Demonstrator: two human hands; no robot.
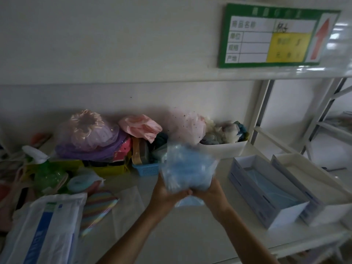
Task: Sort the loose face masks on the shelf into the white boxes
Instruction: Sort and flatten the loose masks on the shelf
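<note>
a blurred clear bag of blue masks (187,168) is gripped from below by left hand (165,193) and right hand (213,192), both closed on its base, likely light, soft, slippery, best pinched at the stack edges, white boxes (266,191) lying just right of the hands.
</note>
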